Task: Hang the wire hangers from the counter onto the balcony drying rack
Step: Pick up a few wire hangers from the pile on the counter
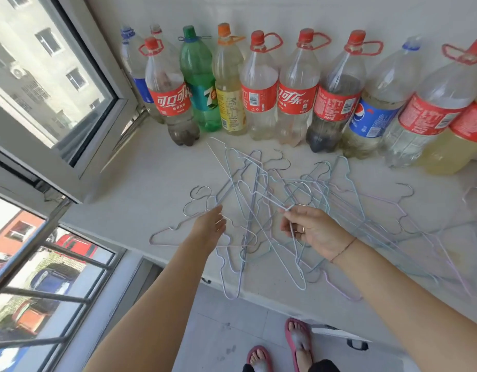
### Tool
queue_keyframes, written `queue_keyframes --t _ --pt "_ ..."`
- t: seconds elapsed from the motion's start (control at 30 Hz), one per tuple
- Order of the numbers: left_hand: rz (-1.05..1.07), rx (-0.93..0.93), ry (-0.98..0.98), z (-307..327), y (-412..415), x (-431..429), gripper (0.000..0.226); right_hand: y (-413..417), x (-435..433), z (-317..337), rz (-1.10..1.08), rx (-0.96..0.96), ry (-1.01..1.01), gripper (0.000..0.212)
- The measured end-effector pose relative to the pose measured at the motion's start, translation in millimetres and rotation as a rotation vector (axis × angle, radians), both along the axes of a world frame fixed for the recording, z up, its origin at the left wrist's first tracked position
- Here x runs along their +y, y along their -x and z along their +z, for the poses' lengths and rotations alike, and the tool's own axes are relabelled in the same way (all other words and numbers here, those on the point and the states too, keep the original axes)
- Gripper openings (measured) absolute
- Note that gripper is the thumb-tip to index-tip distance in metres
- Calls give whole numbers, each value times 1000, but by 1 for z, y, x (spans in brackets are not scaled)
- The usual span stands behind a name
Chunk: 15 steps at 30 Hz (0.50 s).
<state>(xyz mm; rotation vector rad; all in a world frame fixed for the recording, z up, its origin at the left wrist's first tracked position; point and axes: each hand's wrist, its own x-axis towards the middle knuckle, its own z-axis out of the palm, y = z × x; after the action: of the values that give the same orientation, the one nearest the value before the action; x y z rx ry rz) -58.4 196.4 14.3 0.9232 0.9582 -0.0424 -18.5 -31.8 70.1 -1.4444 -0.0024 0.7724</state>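
Wire hangers point(307, 210) lie tangled in a flat heap on the pale counter point(140, 183), hooks mostly pointing away toward a row of plastic bottles point(258, 84) at the wall. The right hand point(312, 232) pinches the neck of one light-blue hanger point(291, 253) just below its hook, its long body trailing toward the counter's near edge. The left hand point(209, 226), fingers extended and loose, grasps nothing and hovers over the silver hanger point(194, 208) at the heap's left, the nearer hand to it.
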Motion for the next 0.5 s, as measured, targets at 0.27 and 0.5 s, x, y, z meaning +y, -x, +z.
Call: queue_keyframes --t 0.27,0.5 --pt "43 77 46 -19 -21 -2 18 -19 -1 -5 -39 77 -97 15" --pt "106 75 135 -18 -29 1 19 -24 -2 -5 -27 90 -89 16"
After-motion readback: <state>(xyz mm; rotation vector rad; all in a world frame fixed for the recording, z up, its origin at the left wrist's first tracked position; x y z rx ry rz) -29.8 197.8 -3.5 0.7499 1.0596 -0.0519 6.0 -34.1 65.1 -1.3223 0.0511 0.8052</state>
